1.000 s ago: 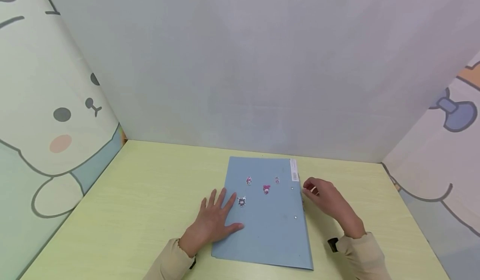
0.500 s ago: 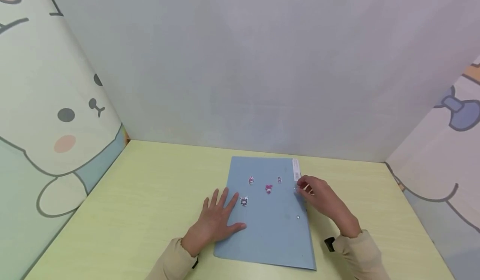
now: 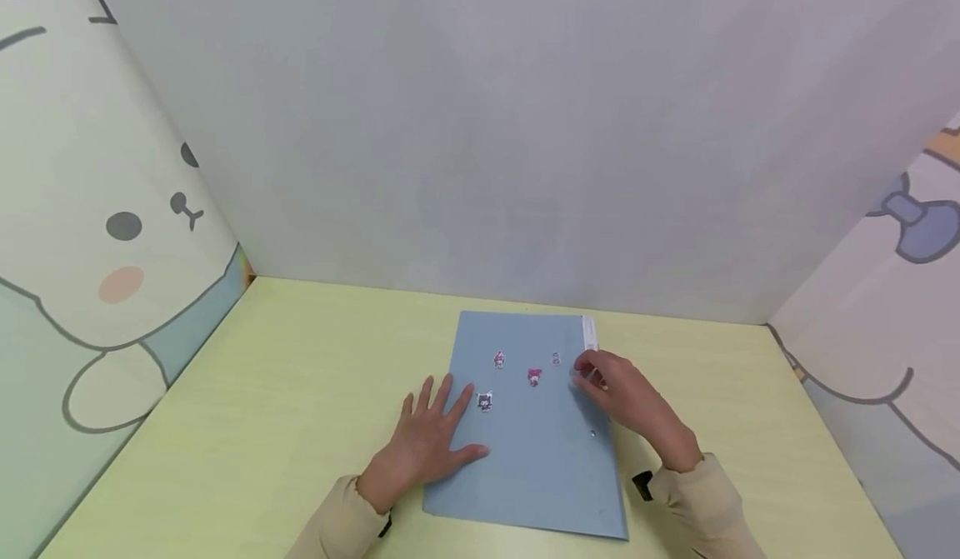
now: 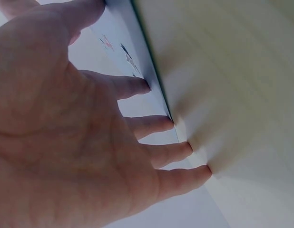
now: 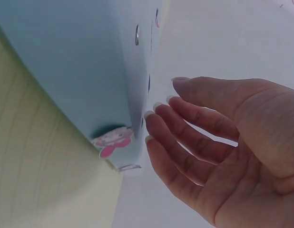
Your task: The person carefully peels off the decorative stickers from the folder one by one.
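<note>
Steadying seems the step in hand: the left hand (image 3: 422, 449) lies spread over the left edge of the blue folder (image 3: 528, 480) on the table (image 3: 337, 359). The right hand (image 3: 628, 396) curves empty over its right edge, contact unclear; next calls for a light touch.

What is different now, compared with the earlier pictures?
The right hand has moved leftward, from beside the right edge of the blue folder to partly over it. It holds nothing visible. The left hand stays spread at the left edge; the folder and its stickers lie as before.
</note>
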Motion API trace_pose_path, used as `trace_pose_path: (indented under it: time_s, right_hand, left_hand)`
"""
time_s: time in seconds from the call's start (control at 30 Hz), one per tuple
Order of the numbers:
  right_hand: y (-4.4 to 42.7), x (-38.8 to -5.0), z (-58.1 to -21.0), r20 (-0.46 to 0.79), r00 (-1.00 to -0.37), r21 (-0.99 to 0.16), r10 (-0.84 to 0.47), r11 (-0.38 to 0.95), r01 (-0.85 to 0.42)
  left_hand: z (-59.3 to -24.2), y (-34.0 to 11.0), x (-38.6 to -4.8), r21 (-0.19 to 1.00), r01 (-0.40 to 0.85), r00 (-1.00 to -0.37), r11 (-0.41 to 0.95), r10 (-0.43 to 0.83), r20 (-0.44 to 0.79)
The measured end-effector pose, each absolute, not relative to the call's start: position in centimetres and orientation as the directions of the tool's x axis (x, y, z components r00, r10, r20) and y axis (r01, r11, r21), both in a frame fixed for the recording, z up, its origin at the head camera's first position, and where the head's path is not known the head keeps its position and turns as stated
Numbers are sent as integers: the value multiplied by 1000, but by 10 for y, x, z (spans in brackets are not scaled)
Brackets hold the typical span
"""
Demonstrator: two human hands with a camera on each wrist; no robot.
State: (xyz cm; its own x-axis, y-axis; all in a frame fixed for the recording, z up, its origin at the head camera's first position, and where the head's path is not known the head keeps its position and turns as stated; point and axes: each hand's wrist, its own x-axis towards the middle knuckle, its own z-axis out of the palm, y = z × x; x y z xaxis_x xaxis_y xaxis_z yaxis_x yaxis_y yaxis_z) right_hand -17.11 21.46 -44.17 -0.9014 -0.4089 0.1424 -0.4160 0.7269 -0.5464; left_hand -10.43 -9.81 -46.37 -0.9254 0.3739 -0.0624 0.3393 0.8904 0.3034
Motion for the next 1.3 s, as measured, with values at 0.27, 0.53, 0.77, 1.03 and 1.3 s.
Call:
trace_pose_path:
  time_s: [0.27,0.53,0.77,1.03,1.3]
  right_hand:
    - [206,-171,-441,144,-884,-524,-444,724,-449]
    - [197,-172,-443,140,-875,-504,-463,728,-465]
    - [190,-172,-444,139,-867,-486,-479,730,-481]
    - [183,-170,-443,157,-852,-457,-499,728,-511]
    - [172,-167,-444,154,-821,-439,-550,706,-556]
  left_hand:
    - [-458,-97,-105,313,334,-923,889,375,-81]
    - [-458,-96,-104,309,334,-924,891,374,-78]
    - [-459,-95,-104,316,329,-924,890,373,-87]
    - [-458,-93,-105,301,334,-922,893,376,-94]
    - [-459,-90,-104,230,338,-925,912,368,-97]
